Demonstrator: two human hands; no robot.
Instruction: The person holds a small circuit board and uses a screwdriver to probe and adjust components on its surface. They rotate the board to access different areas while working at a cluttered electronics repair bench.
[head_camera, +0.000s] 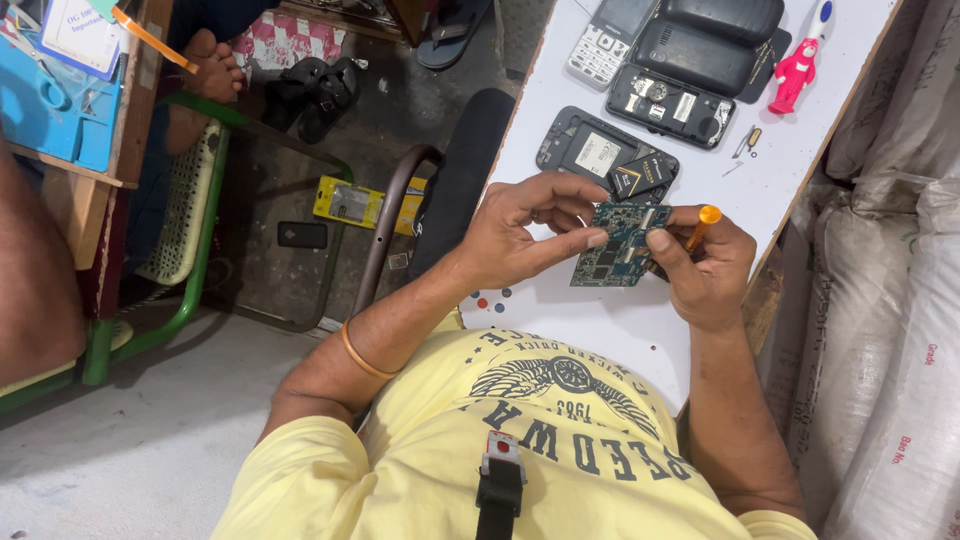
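From the head camera, the left hand (515, 235) pinches a small blue-green circuit board (617, 245) by its edge, thumb and fingers closed on it, above the white desk (610, 320). The right hand (708, 270) touches the board's other edge with its thumb while its grip is closed around an orange-handled screwdriver (703, 222), whose tip seems to be hidden behind the board. Just beyond the board lies an opened phone shell (595, 150) on the desk; farther off sit another opened phone body (668, 105), a keypad phone (605, 45), dark back covers (715, 40) and a red and white toothbrush (800, 60).
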